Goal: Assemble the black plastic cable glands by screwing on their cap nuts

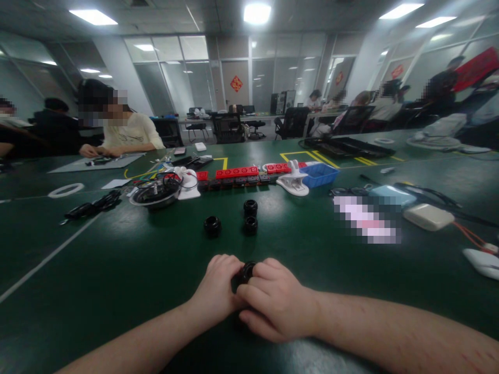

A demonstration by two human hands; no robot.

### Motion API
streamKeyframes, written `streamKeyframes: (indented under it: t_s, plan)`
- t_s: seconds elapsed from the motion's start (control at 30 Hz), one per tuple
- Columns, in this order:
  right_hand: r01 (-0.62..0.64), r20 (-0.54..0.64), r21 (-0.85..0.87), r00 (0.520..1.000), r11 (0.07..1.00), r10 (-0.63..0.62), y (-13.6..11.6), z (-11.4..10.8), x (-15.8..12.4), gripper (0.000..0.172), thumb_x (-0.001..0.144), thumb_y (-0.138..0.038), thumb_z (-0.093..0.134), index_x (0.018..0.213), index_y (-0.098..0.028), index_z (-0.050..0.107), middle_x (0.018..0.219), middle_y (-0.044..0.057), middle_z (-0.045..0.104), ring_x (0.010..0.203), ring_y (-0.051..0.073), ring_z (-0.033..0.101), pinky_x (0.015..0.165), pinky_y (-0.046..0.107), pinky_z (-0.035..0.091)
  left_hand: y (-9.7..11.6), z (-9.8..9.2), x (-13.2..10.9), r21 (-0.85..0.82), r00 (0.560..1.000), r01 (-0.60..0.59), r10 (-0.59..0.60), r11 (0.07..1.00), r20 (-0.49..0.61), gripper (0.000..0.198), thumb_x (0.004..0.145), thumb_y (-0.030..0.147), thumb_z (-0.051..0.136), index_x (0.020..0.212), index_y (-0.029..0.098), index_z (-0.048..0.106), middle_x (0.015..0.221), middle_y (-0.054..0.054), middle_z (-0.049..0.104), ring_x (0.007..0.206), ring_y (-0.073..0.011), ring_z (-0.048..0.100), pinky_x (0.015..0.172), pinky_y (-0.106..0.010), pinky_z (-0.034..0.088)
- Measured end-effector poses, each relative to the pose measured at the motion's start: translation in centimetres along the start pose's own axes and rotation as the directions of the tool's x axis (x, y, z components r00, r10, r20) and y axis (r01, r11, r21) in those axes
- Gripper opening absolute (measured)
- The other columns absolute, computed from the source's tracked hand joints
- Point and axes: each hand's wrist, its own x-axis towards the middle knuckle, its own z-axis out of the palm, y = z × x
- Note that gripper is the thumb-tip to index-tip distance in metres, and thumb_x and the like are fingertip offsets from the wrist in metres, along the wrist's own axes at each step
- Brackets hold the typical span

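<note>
Near the front of the green table, my left hand [221,283] and my right hand [275,298] meet around a shiny black ring-shaped part [247,271]. Fingers of both hands are closed on it, and they cover most of its sides and underside. Beyond my hands stand three similar black round parts with open tops: one on the left [212,226], one on the right [250,225], and another [250,208] right behind that one.
A metal bowl [156,196] of black cables, red and black strips [237,172], a white stand [293,179] and a blue bin [320,175] line the back. At right lie a white case [428,217] and cables. A person [127,127] works across the table.
</note>
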Motion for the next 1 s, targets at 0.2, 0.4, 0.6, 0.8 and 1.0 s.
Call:
streamKeyframes:
  t_s: [0.2,0.4,0.6,0.8,1.0]
  plan:
    - [-0.039,-0.054,-0.03,0.998,0.999,0.037,0.2,0.0,-0.1,0.029,0.083,-0.029,0.036,0.077,-0.012,0.058,0.06,0.004,0.054,0.06,0.016,0.038,0.055,0.031,0.024,0.5,-0.3,0.0,-0.032,0.999,0.031,-0.031,0.999,-0.006,0.008,0.064,0.022,0.054,0.062,0.019,0.048,0.07,0.001,0.052,0.07,-0.0178,0.047,0.071,-0.032,0.035]
    - [-0.117,-0.026,-0.061,0.993,0.991,0.116,0.5,-0.1,0.0,0.031,0.084,-0.029,0.033,0.08,-0.012,0.059,0.059,0.004,0.054,0.058,0.016,0.038,0.055,0.031,0.024,0.5,-0.5,0.0,-0.033,1.0,0.003,-0.003,0.999,-0.008,0.011,0.065,0.029,0.056,0.065,0.019,0.05,0.072,0.0,0.052,0.072,-0.0187,0.048,0.071,-0.032,0.035]
    - [-0.238,0.035,-0.058,0.97,0.97,0.24,1.1,-0.1,0.0,0.035,0.085,-0.036,0.031,0.088,-0.012,0.057,0.064,0.005,0.056,0.063,0.018,0.04,0.058,0.032,0.026,0.4,-0.3,-0.2,-0.006,1.0,-0.006,0.006,1.0,-0.022,0.017,0.063,0.032,0.06,0.066,0.018,0.05,0.07,0.001,0.051,0.07,-0.0177,0.047,0.069,-0.031,0.035]
    - [-0.326,0.066,-0.04,0.942,0.944,0.328,1.5,0.0,0.1,0.038,0.085,-0.041,0.031,0.09,-0.012,0.056,0.072,0.007,0.057,0.067,0.018,0.041,0.061,0.032,0.027,0.6,-0.4,-0.2,-0.005,1.0,-0.003,0.003,1.0,-0.026,0.017,0.064,0.032,0.06,0.068,0.018,0.05,0.07,0.001,0.051,0.07,-0.0175,0.048,0.068,-0.03,0.035]
    - [-0.353,0.076,-0.053,0.931,0.934,0.357,1.6,0.1,0.1,0.042,0.086,-0.043,0.03,0.095,-0.011,0.055,0.076,0.008,0.056,0.07,0.019,0.041,0.064,0.033,0.028,0.7,-0.5,-0.3,-0.004,1.0,-0.011,0.011,1.0,-0.023,0.017,0.065,0.031,0.06,0.067,0.018,0.05,0.07,0.001,0.052,0.07,-0.0176,0.048,0.068,-0.031,0.035]
